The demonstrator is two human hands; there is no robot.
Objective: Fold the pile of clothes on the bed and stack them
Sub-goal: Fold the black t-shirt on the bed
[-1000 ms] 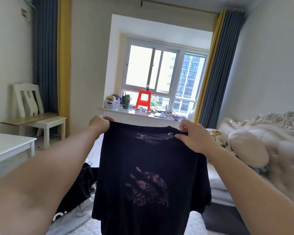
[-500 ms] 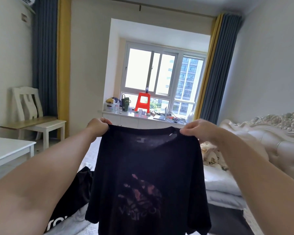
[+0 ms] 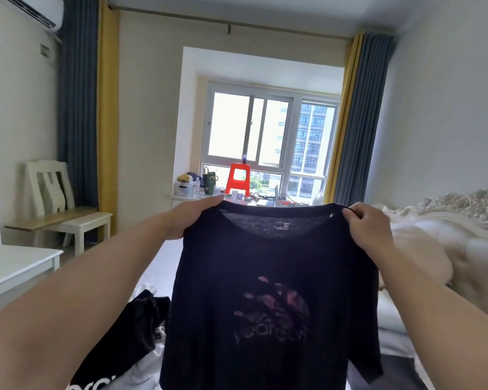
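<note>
A bright bedroom, the window (image 3: 268, 142) ahead. Our left hand (image 3: 193, 218) and right hand (image 3: 369, 232) each pinch a shoulder of the dark T-shirt (image 3: 271, 299), which hangs spread in the air above the bed (image 3: 158, 266). Nothing looks folded yet (no stack shows); a black garment (image 3: 135, 325) lies crumpled below. A white chair (image 3: 54, 198) stands clear, left.
</note>
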